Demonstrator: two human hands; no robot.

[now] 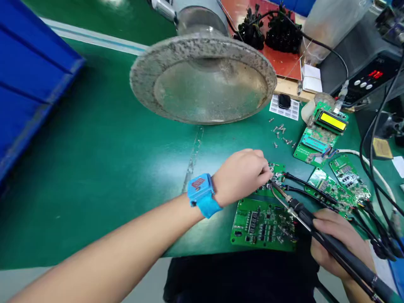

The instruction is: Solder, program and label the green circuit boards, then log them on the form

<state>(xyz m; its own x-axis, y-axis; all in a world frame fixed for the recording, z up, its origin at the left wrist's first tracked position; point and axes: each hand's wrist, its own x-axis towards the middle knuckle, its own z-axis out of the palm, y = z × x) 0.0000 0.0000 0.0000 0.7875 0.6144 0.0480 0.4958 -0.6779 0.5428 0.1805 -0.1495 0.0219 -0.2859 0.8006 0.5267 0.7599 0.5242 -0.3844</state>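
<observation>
My left hand (241, 174), with a blue wrist strap (202, 194) on its wrist, is closed in a pinch over a small green circuit board (275, 176); what the fingers hold is too small to make out. My right hand (339, 242) grips a black soldering iron (318, 229), whose metal tip reaches the same board right beside my left fingertips. A larger green circuit board (261, 223) with a dark digit display lies just in front of both hands.
A wide round fume hood (203, 78) hangs over the green mat (94, 168). Several screws (280, 134), a board with a yellow screen (322, 134), more boards (341, 185), black cables and a soldering station (369, 78) sit at right. A blue bin (28, 80) stands left.
</observation>
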